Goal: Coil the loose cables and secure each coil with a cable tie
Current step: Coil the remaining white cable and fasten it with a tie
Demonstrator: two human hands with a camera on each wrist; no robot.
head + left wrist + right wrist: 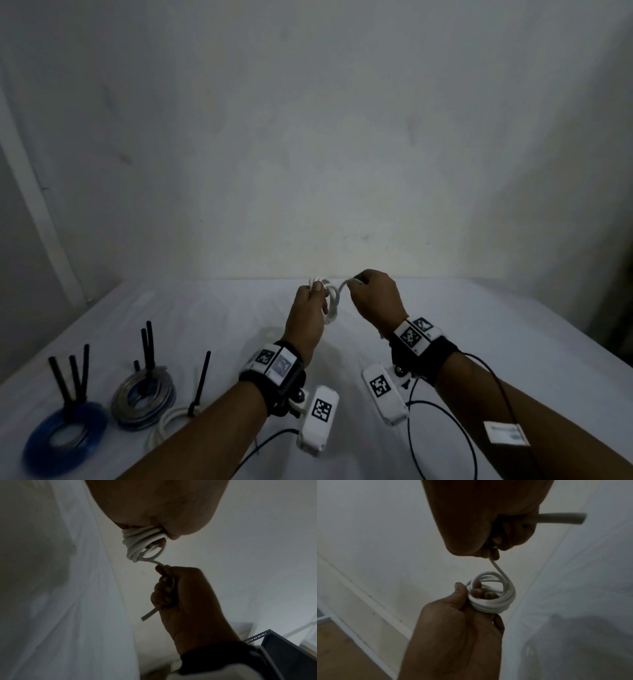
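Observation:
A white cable coil (330, 301) hangs in the air above the white table, held by my left hand (310, 308), whose fingers curl through its loops (488, 596). To its right, my right hand (375, 301) grips the cable's loose end in a fist. A short stretch of cable (498, 570) runs from that fist down to the coil. The cut end (563, 518) sticks out of the far side of the fist. From the left wrist view the coil (142, 542) sits under my left palm, with the right fist (178, 588) just below it.
At the near left of the table (479, 342) lie three tied coils: a blue one (65, 435), a grey one (144, 397) and a white one (171, 421), each with black cable ties (149, 346) sticking up. A white wall rises behind the table.

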